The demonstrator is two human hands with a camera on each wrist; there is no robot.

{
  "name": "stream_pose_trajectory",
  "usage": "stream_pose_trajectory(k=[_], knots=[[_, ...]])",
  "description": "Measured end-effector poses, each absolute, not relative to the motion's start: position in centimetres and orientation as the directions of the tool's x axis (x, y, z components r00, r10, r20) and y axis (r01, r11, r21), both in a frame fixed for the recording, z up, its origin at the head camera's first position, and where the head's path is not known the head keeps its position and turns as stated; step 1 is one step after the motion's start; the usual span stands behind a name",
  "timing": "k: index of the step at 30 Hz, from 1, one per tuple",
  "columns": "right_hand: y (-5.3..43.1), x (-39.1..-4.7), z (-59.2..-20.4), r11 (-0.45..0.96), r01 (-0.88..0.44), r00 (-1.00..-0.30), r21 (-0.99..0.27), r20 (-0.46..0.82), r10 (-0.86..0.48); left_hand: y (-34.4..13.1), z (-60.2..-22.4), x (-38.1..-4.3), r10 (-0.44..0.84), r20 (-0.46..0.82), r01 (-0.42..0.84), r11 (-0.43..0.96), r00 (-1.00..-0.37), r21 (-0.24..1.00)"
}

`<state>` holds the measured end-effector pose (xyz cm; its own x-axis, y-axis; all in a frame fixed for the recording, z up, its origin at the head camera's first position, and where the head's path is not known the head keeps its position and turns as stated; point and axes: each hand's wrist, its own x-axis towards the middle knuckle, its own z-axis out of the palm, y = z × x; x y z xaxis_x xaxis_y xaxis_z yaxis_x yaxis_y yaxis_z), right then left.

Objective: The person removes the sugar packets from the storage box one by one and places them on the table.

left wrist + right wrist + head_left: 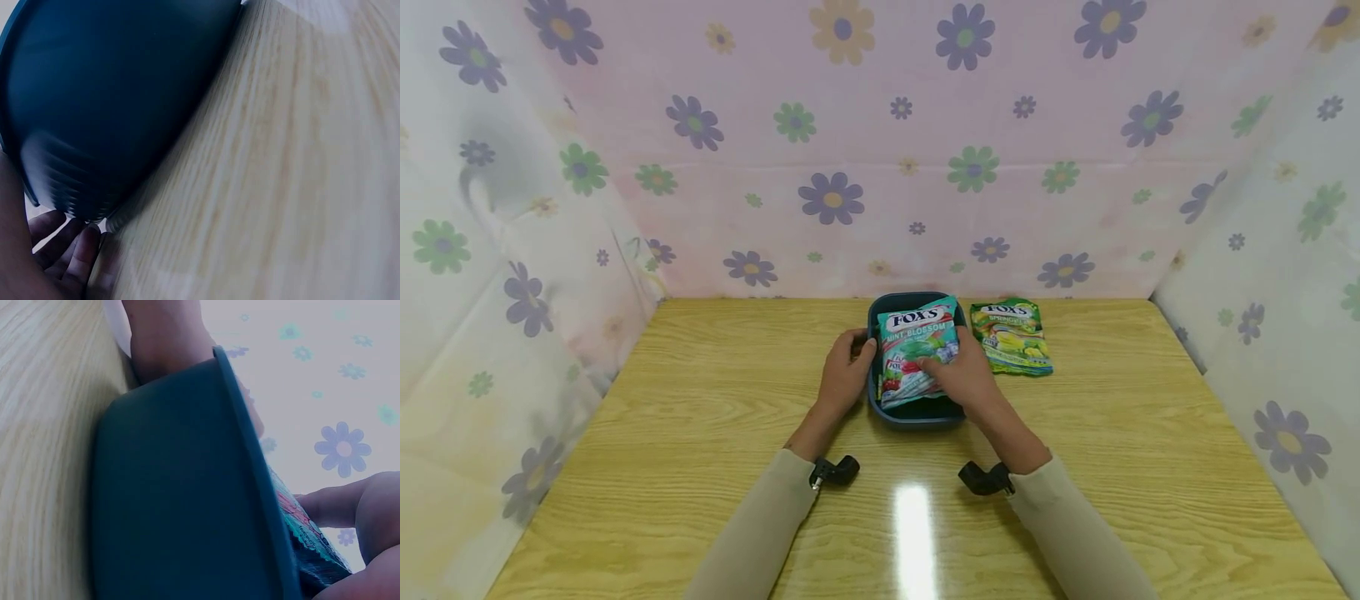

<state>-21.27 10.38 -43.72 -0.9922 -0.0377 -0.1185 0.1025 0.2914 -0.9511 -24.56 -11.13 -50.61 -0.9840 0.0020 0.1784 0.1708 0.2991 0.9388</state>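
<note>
A dark blue plastic basin (917, 422) stands on the table. In it lies a teal Fox's Mint Blossom candy bag (901, 340), tilted, its upper end over the far rim. My right hand (964, 372) holds this bag by its right side, thumb across the front; the other fingers are mostly hidden. Beside the basin's left wall is my left hand (844, 373), thumb at the rim. Its loosely bent fingers (81, 253) rest by the outside of the wall in the left wrist view. A thin strip of another wrapper shows along the bag's left edge.
Right of the basin, a green and yellow Fox's candy bag (1011, 337) lies flat on the wooden table (722, 400). A flowered cloth (880, 150) hangs behind the table and along both sides. Black wrist mounts (837, 472) sit at both sleeves.
</note>
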Motion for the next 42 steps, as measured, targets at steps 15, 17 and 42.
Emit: stream_pose_trajectory(k=[15,17,42], knots=[[11.9,-21.4,-42.1,0.275,0.131,-0.99,-0.953,-0.14,-0.016,-11.2,-50.8,-24.6,-0.009,0.187,0.175,0.316,-0.982,0.933],[12.1,-21.4,-41.9,0.282,0.133,-0.99,-0.95,-0.141,-0.009,-11.2,-50.8,-24.6,-0.008,0.187,0.175,0.314,-0.982,0.933],[15.8,-21.7,-40.0,0.168,0.09,-0.992,-0.982,-0.104,-0.078,-11.2,-50.9,-24.7,0.001,0.196,0.187,0.302,-0.981,0.935]])
